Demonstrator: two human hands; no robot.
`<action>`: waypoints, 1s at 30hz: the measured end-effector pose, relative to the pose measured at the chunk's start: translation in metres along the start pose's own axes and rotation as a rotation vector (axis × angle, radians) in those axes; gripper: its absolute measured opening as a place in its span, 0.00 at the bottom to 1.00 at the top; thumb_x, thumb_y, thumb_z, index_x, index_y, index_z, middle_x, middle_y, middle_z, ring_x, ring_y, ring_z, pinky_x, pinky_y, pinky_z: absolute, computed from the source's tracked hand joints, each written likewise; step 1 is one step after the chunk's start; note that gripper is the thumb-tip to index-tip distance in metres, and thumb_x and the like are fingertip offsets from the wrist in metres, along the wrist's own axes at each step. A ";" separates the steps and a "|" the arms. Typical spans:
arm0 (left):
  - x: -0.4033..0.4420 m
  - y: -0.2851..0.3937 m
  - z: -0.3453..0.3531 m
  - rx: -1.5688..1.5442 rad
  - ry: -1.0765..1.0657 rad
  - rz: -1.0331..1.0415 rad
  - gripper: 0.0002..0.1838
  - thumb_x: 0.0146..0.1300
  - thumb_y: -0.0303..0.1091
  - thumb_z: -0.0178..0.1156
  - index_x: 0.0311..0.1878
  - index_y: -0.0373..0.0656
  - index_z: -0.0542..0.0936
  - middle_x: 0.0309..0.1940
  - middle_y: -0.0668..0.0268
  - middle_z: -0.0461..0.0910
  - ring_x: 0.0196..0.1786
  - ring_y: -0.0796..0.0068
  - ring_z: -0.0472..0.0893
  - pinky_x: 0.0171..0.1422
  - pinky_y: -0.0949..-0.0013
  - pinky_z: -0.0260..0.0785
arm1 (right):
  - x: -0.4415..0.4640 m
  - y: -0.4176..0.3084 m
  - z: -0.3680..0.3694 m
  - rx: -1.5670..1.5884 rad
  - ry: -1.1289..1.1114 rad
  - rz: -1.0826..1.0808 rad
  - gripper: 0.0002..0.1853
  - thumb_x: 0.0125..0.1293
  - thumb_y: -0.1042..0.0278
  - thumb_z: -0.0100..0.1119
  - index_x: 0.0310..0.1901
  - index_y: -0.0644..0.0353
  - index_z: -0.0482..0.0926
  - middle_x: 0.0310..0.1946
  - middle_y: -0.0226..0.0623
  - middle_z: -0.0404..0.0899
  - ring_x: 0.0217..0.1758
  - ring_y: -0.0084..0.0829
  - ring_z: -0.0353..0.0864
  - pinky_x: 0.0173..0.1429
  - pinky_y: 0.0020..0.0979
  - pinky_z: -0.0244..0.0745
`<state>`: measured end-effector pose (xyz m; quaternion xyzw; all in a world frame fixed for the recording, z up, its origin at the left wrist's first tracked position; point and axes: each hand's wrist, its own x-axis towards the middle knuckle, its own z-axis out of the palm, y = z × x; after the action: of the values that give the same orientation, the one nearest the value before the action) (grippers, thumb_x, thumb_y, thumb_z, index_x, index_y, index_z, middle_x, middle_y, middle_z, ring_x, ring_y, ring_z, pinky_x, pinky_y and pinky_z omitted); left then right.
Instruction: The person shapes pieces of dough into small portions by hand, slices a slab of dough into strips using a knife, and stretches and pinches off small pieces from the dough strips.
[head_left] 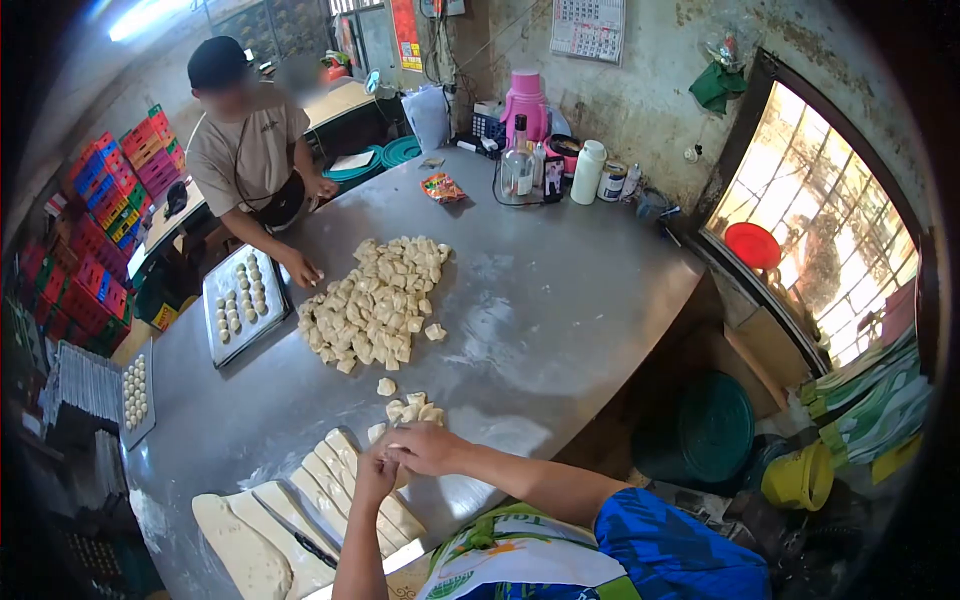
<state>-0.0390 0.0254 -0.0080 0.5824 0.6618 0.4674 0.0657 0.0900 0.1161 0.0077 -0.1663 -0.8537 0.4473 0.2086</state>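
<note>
Dough strips [325,482] lie side by side along the near edge of the steel table [560,350], next to a broad dough slab [238,550] toward the near left corner. A dark, slim tool [315,550] rests on the dough among them. Over the right end of the strips, the left hand [375,474] and the right hand [428,448] meet, their fingers bent and brought together; whether a piece is pinched between them, I cannot tell. Just beyond the hands sits a small cluster of cut pieces [416,410], with one single piece [386,386] a little farther from the near edge. A large heap of dough pieces [375,300] spreads over the middle of the table, toward its left edge. There, a tray [222,300] holds rows of dough balls [254,285], and a second tray [147,405] of balls lies nearer the left corner. At the left edge stands a co-worker [250,150], one hand [300,268] beside the heap. Near the far edge lie an orange packet [443,188] and a clear bottle [517,170], the bottle upright.
</note>
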 end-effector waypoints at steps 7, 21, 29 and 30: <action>-0.019 0.001 -0.011 -0.207 -0.591 -0.054 0.37 0.49 0.15 0.57 0.68 0.41 0.72 0.52 0.50 0.81 0.48 0.56 0.82 0.57 0.63 0.73 | -0.002 0.049 -0.011 -0.400 0.066 0.305 0.15 0.61 0.55 0.64 0.43 0.57 0.78 0.33 0.40 0.81 0.31 0.45 0.79 0.39 0.42 0.73; 0.015 0.005 -0.016 -0.108 -0.263 -0.243 0.32 0.49 0.16 0.58 0.62 0.43 0.78 0.43 0.55 0.83 0.41 0.60 0.81 0.50 0.67 0.73 | 0.011 0.001 0.002 -0.067 0.285 -0.092 0.15 0.60 0.54 0.62 0.41 0.56 0.79 0.27 0.36 0.80 0.24 0.46 0.78 0.32 0.44 0.73; -0.011 0.028 -0.018 -0.144 -0.463 0.163 0.34 0.51 0.16 0.59 0.65 0.42 0.76 0.43 0.54 0.82 0.36 0.58 0.79 0.47 0.65 0.74 | -0.005 0.085 -0.012 -0.456 0.104 0.233 0.15 0.63 0.51 0.61 0.36 0.55 0.78 0.27 0.37 0.81 0.25 0.43 0.79 0.32 0.42 0.71; -0.003 0.021 -0.013 -0.134 -0.316 0.113 0.30 0.51 0.17 0.59 0.62 0.41 0.78 0.41 0.55 0.83 0.35 0.58 0.79 0.45 0.65 0.73 | -0.002 0.080 -0.009 -0.443 0.145 0.144 0.15 0.63 0.51 0.60 0.35 0.55 0.78 0.28 0.37 0.81 0.26 0.43 0.79 0.32 0.42 0.72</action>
<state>-0.0307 0.0132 0.0124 0.6791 0.5768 0.4162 0.1813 0.1044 0.1645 -0.0545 -0.3000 -0.8996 0.2500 0.1954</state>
